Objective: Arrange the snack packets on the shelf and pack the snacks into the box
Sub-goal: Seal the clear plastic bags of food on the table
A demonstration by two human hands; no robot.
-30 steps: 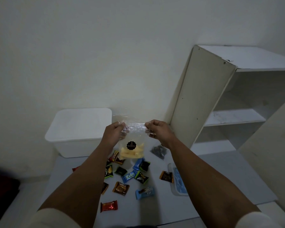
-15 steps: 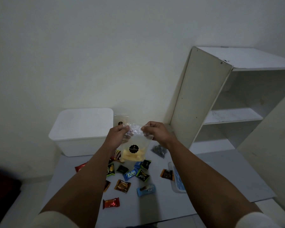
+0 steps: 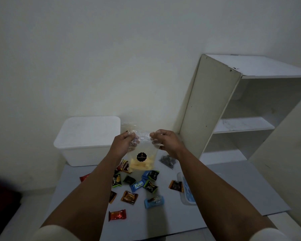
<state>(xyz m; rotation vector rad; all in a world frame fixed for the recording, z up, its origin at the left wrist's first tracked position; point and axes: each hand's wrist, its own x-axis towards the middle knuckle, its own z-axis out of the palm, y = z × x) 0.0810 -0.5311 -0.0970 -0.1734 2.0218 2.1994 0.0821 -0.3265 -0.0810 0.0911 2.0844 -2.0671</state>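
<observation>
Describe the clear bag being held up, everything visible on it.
The clear bag is thin, see-through plastic with a round black sticker on its front. Pale yellow snack pieces sit at its bottom; the upper part looks hollow. It hangs upright in the air above the scattered snack packets, in front of the white box. The left hand and right hand each pinch its crinkled top edge at a corner. Nothing else touches it.

Dim room, plain pale wall (image 3: 111, 58), grey mat (image 3: 233, 188) on light floor (image 3: 288, 226)
</observation>
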